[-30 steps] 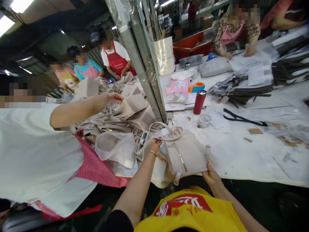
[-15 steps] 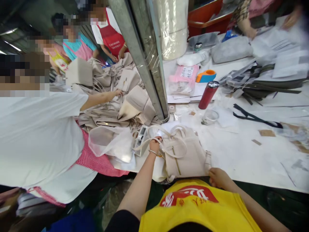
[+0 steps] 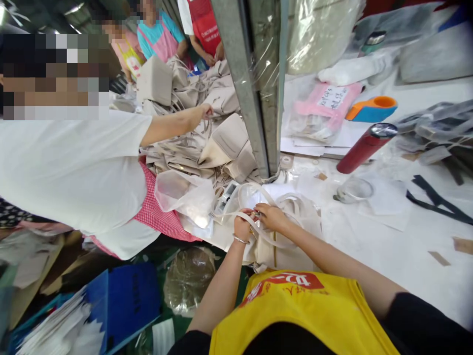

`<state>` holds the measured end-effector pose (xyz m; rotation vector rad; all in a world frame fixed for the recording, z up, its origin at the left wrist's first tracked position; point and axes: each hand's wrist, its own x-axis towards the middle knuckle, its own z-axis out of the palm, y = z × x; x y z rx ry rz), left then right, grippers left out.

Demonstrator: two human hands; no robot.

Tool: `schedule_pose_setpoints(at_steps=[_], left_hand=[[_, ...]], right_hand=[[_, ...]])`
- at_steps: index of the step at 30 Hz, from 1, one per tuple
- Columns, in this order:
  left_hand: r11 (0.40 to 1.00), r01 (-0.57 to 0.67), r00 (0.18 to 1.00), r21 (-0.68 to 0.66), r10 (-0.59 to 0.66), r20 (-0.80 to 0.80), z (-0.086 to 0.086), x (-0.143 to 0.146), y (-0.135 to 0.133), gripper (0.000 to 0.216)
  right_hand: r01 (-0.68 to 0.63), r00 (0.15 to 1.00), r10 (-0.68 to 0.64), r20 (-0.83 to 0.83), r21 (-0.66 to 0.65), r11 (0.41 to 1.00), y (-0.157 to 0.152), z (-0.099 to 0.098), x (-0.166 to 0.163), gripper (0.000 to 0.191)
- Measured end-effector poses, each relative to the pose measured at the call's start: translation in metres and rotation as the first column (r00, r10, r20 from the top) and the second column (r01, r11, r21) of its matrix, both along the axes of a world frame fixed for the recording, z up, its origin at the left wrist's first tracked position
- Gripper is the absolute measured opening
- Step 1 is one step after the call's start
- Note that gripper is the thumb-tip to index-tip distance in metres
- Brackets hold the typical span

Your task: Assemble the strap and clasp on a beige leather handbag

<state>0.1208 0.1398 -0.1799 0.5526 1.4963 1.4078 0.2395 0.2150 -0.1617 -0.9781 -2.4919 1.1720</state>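
A cream-coloured backpack (image 3: 291, 257) with a gold zip lies at the table's near edge, its pale strap (image 3: 229, 215) looped across its top. My left hand (image 3: 242, 225), with a silver bracelet at the wrist, is closed on the strap. Fingers of my right hand (image 3: 272, 217) are pinched together close beside it, at what looks like a small metal fitting on the strap. My right forearm covers part of the backpack. Just left of my hands stands a small white box (image 3: 228, 197) with metal pieces in it.
A metal post (image 3: 264, 123) rises behind the backpack. Left of it lies a heap of cream bags (image 3: 225, 143), where a co-worker's hand (image 3: 205, 111) reaches in. A red flask (image 3: 364, 150), clear cup (image 3: 354, 190) and tape dispenser (image 3: 373, 109) stand to the right.
My right hand has left the backpack's lower right corner and come up beside my left hand at the strap. My left hand stays on the strap. The view has shifted.
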Motion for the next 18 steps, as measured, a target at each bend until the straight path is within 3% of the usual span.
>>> schedule_pose_setpoints(at_steps=[5, 13, 18], left_hand=[[0.999, 0.039, 0.991, -0.023, -0.042, -0.13, 0.014, 0.008, -0.006, 0.025], [0.999, 0.04, 0.958, -0.037, -0.048, -0.283, 0.029, 0.021, -0.012, 0.023], [0.995, 0.061, 0.971, -0.076, -0.077, -0.226, 0.031, 0.02, -0.015, 0.025]], right_hand=[[-0.03, 0.985, 0.032, 0.168, -0.016, 0.999, 0.004, 0.005, 0.004, 0.023], [-0.02, 0.99, 0.021, 0.139, -0.007, 1.0, 0.001, 0.009, 0.016, 0.024], [-0.086, 0.992, 0.09, 0.091, -0.044, 0.995, 0.003, 0.012, 0.021, 0.02]])
